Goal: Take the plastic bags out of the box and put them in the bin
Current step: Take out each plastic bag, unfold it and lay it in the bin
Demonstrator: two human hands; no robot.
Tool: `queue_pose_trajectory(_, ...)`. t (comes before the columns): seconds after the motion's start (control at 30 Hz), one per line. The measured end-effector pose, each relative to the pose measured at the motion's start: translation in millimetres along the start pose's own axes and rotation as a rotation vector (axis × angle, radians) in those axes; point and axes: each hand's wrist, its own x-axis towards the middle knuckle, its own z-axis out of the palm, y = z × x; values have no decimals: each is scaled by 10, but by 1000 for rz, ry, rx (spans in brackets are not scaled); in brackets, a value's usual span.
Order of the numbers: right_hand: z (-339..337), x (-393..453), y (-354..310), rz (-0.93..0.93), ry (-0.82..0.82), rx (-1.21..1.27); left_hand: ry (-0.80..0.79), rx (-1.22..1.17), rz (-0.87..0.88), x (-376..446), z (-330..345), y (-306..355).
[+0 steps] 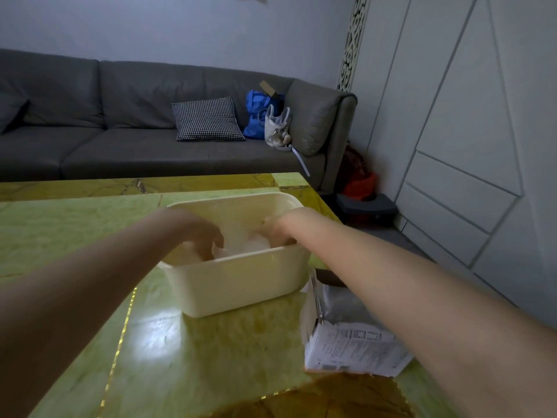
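Note:
A cream plastic bin (238,285) stands on the green table. Crumpled translucent plastic bags (245,245) lie inside it. Both my hands reach down into the bin. My left hand (201,233) is at the bin's left side, with its fingers curled onto the bags. My right hand (278,230) is at the right side; its fingers dip among the bags and are hidden by the bin's near rim. An open cardboard box (346,345) with a printed label sits to the right of the bin, under my right forearm. The picture is blurred around the hands.
The green marble-pattern table (75,230) has gold trim, and its right edge runs just past the box. Behind it is a grey sofa (120,140) with a checked cushion (208,119), a blue bag (256,116) and a white handbag (277,125). White cabinets (467,146) line the right wall.

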Motion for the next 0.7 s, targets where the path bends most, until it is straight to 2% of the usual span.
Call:
queue_pose_trajectory(0.07,-44,-86,48,-26,44,122,82,-53,26,-117,-92,16)
queue_pose_trajectory(0.13,-97,-281,110,-64,174,281,157,-62,34,-291,-186,18)
queue_pose_trajectory(0.23,-183,-703,227,-61,338,360,355,-99,74,-514,-329,128)
queue_pose_trajectory(0.33,-150,-1166,357,-49,309,404,516,-236,219,-721,-437,457)
queue_pose_trajectory(0.4,-76,-1452,412,-50,211,463,512,-392,361,-850,-473,720)
queue_pose_trajectory(0.47,44,-1730,429,-47,88,544,414,-574,459,-1013,-442,941)
queue_pose_trajectory(0.53,205,-1889,405,-42,48,526,312,-646,501,-1140,-351,1073)
queue_pose_trajectory(0.6,443,-1917,385,-50,113,467,274,-635,511,-1233,-238,1203)
queue_pose_trajectory(0.7,712,-1819,338,-53,299,528,305,-659,467,-1267,-53,1355)
